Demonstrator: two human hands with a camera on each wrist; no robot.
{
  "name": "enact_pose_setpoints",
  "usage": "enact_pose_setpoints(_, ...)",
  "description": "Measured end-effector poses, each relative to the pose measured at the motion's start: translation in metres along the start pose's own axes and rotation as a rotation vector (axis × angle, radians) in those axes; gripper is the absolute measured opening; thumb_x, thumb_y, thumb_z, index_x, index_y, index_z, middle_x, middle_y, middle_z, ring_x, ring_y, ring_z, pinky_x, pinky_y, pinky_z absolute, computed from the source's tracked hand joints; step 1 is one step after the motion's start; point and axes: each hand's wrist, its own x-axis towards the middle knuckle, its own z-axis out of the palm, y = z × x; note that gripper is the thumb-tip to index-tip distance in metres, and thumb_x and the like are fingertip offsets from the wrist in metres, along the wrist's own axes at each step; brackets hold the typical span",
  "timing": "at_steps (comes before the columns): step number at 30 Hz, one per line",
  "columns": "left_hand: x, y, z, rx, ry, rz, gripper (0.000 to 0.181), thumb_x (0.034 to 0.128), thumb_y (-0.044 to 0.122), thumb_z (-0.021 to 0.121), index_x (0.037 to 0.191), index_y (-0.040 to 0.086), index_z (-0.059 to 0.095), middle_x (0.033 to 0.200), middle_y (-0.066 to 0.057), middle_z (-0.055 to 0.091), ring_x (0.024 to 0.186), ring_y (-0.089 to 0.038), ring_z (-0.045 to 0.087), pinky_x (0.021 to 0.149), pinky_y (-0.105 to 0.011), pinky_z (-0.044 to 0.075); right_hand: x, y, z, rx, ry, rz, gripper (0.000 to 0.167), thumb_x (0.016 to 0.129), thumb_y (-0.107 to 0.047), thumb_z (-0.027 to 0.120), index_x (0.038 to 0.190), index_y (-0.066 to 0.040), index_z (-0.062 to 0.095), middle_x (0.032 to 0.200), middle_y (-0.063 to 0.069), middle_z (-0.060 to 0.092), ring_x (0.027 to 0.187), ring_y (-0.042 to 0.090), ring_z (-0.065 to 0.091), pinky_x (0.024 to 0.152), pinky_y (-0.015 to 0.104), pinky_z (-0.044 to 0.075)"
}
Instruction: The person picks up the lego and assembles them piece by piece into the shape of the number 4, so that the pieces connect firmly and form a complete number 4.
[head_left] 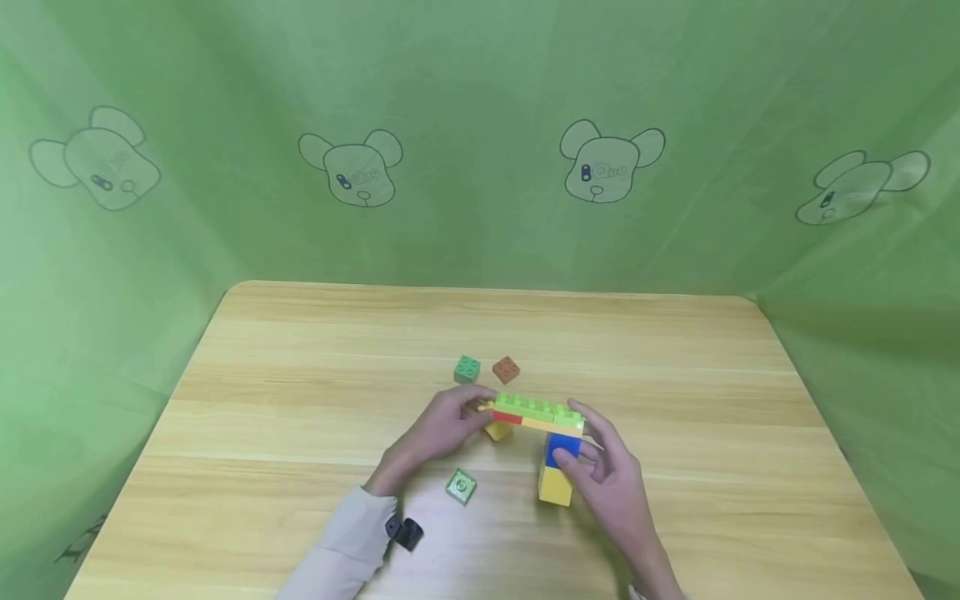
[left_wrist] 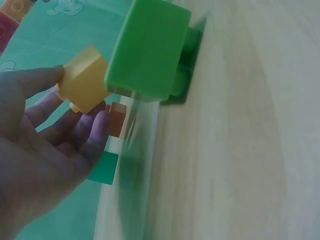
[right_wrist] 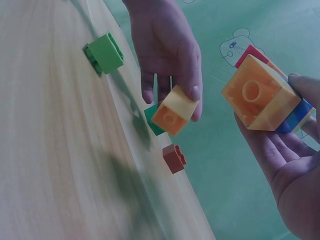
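My right hand [head_left: 617,492] grips a built brick piece by its blue brick [head_left: 562,448]. Under the blue one sits a yellow brick [head_left: 555,486], its hollow underside visible in the right wrist view. Along the top, lime green bricks [head_left: 528,407] lie over a red brick [head_left: 507,417] and a yellow-orange brick [head_left: 540,425], reaching out to the left. With thumb and fingers, my left hand [head_left: 446,423] pinches a separate yellow brick [left_wrist: 86,80] near the piece's left end. Whether that brick touches the piece cannot be told.
On the wooden table [head_left: 300,417], a light green brick [head_left: 461,486] lies studs down near my left forearm. Farther back are a dark green brick [head_left: 467,369] and a brown brick [head_left: 506,369]. A green curtain [head_left: 480,233] with mouse-like drawings hangs behind the table.
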Motion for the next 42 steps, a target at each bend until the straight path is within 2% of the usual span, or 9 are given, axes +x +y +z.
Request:
enact_pose_setpoints(8, -0.002, 0.003, -0.006, -0.039, 0.049, 0.067, 0.034, 0.1087, 0.026, 0.055, 0.136, 0.011, 0.066, 0.132, -0.006, 0.065, 0.113, -0.025, 0.065, 0.098, -0.043, 0.056, -0.001, 0.001, -0.001, 0.01, -0.015, -0.017, 0.063, 0.093, 0.018, 0.062, 0.152, 0.003, 0.043, 0.128, 0.024, 0.053, 0.107, 0.024, 0.072, 0.081, 0.036, 0.064)
enact_pose_setpoints(12, -0.002, 0.007, -0.01, -0.131, 0.086, 0.089, 0.037, 0.1104, 0.027, 0.051, 0.141, 0.008, 0.062, 0.136, -0.013, 0.06, 0.096, -0.035, 0.07, 0.085, -0.049, 0.061, 0.0, 0.001, -0.001, 0.009, -0.021, -0.017, 0.062, 0.094, 0.018, 0.062, 0.151, 0.005, 0.042, 0.127, 0.025, 0.052, 0.106, 0.02, 0.072, 0.081, 0.036, 0.064)
enact_pose_setpoints(15, -0.002, 0.011, -0.013, -0.206, 0.132, 0.092, 0.04, 0.1106, 0.026, 0.051, 0.143, 0.005, 0.058, 0.138, -0.017, 0.06, 0.102, -0.036, 0.071, 0.088, -0.046, 0.062, 0.0, 0.001, -0.001, 0.013, -0.026, 0.003, 0.062, 0.094, 0.017, 0.062, 0.152, 0.005, 0.041, 0.13, 0.027, 0.049, 0.107, 0.019, 0.072, 0.081, 0.037, 0.064)
enact_pose_setpoints(19, -0.003, 0.019, -0.017, -0.303, 0.202, 0.097, 0.037, 0.1093, 0.025, 0.054, 0.139, 0.002, 0.056, 0.132, -0.018, 0.065, 0.119, -0.031, 0.066, 0.097, -0.035, 0.059, 0.0, 0.001, -0.001, 0.006, -0.034, 0.028, 0.063, 0.094, 0.016, 0.062, 0.153, 0.002, 0.042, 0.137, 0.029, 0.045, 0.109, 0.021, 0.071, 0.082, 0.038, 0.063)
enact_pose_setpoints(24, -0.005, 0.028, -0.018, -0.381, 0.24, 0.128, 0.03, 0.1078, 0.02, 0.056, 0.13, -0.001, 0.057, 0.128, -0.016, 0.067, 0.118, -0.029, 0.067, 0.094, -0.033, 0.06, -0.001, 0.003, 0.0, -0.014, -0.056, 0.026, 0.063, 0.095, 0.014, 0.063, 0.153, 0.002, 0.043, 0.135, 0.025, 0.052, 0.108, 0.022, 0.071, 0.082, 0.04, 0.064)
enact_pose_setpoints(29, -0.008, 0.037, -0.016, -0.369, 0.266, 0.165, 0.026, 0.1067, 0.021, 0.059, 0.126, 0.004, 0.063, 0.131, -0.009, 0.067, 0.12, -0.024, 0.067, 0.099, -0.037, 0.058, -0.002, 0.002, 0.003, -0.016, -0.084, 0.024, 0.061, 0.095, 0.013, 0.063, 0.152, 0.003, 0.043, 0.13, 0.019, 0.058, 0.105, 0.02, 0.072, 0.081, 0.041, 0.064)
enact_pose_setpoints(35, -0.009, 0.046, -0.011, -0.308, 0.265, 0.24, 0.023, 0.1048, 0.018, 0.063, 0.125, 0.007, 0.067, 0.128, -0.008, 0.067, 0.115, -0.022, 0.068, 0.102, -0.039, 0.056, -0.002, 0.0, 0.005, -0.035, -0.089, 0.042, 0.062, 0.095, 0.011, 0.065, 0.152, 0.001, 0.043, 0.133, 0.03, 0.054, 0.106, 0.022, 0.072, 0.081, 0.042, 0.064)
enact_pose_setpoints(38, -0.011, 0.049, -0.011, -0.261, 0.243, 0.267, 0.027, 0.1019, 0.016, 0.068, 0.128, 0.009, 0.067, 0.127, -0.004, 0.067, 0.11, -0.021, 0.067, 0.101, -0.038, 0.057, -0.002, 0.0, 0.005, -0.037, -0.086, 0.034, 0.062, 0.095, 0.011, 0.065, 0.152, 0.0, 0.044, 0.133, 0.028, 0.055, 0.106, 0.022, 0.072, 0.081, 0.042, 0.064)
enact_pose_setpoints(42, -0.013, 0.051, -0.013, -0.225, 0.15, 0.291, 0.046, 0.0955, 0.015, 0.076, 0.139, 0.018, 0.063, 0.138, 0.004, 0.063, 0.116, -0.019, 0.063, 0.098, -0.038, 0.058, -0.002, 0.0, 0.004, -0.029, -0.084, 0.016, 0.062, 0.095, 0.011, 0.065, 0.152, -0.002, 0.045, 0.13, 0.021, 0.058, 0.105, 0.023, 0.072, 0.081, 0.042, 0.064)
